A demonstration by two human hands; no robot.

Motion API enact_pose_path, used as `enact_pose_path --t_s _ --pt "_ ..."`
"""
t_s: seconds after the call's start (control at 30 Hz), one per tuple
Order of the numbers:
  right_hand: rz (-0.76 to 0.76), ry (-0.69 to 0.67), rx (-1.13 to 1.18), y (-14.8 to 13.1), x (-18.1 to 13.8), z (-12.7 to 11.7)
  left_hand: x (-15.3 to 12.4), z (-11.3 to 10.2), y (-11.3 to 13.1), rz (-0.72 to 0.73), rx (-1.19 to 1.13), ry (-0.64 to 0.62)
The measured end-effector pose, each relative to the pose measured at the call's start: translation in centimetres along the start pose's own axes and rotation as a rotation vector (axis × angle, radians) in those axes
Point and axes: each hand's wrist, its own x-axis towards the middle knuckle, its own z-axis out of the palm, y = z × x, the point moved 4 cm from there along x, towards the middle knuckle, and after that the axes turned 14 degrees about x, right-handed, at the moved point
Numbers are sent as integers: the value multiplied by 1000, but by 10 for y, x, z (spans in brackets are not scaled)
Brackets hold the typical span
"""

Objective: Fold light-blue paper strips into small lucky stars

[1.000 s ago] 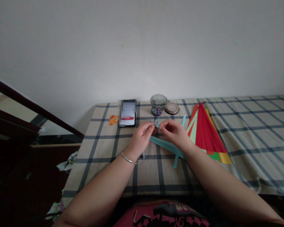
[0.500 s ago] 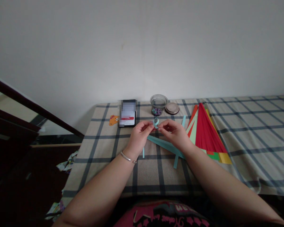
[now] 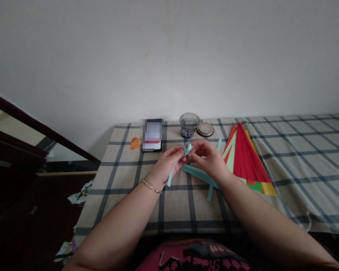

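My left hand (image 3: 168, 163) and my right hand (image 3: 209, 158) meet above the checked cloth, both pinching one light blue paper strip (image 3: 186, 148). The strip is curled into a small loop between my fingertips, and its free end hangs down past my left wrist to about (image 3: 169, 182). More light blue strips (image 3: 200, 175) lie flat on the cloth under my right hand. My left wrist wears a thin silver bangle (image 3: 150, 185).
A fan of red, green, orange and yellow paper strips (image 3: 247, 158) lies to the right. Behind my hands are a phone (image 3: 152, 134), an orange sticker (image 3: 135, 143), a clear plastic cup with small coloured pieces (image 3: 189, 125) and its lid (image 3: 205, 129). The table's left edge drops off.
The strip's loop has been turned and tightened between my fingertips. Its loose tail has swung out and now hangs down to the left of my left wrist. My right hand has risen a little.
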Motion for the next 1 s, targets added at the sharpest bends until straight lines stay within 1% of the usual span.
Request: enact_pose_path --t_s 0.1,0.33,0.53,0.6,0.7,0.8,0.9,0.97,1.0 --pt "-25 -6 -39 -2 0 -1 -1 1 -1 -37 -1 -30" --pt "-98 -47 -163 -3 0 -2 -1 2 -4 -70 -2 -44" --pt "-88 -34 -200 -2 0 -2 -1 1 -3 -56 41 6" --pt "-78 -31 -205 -3 0 -1 -1 -1 -2 -5 92 40" --pt "-59 -28 -202 -3 1 -1 -2 -4 2 143 228 94" --pt "-34 -21 -205 -1 1 -2 -6 -5 9 336 434 101" --pt "-12 -28 -183 1 1 -2 -11 -3 16 502 727 122" --pt "0 -30 -158 2 1 -1 -13 -1 18 582 818 129" --pt "7 -29 -148 2 1 -1 -13 -1 19 596 838 136"
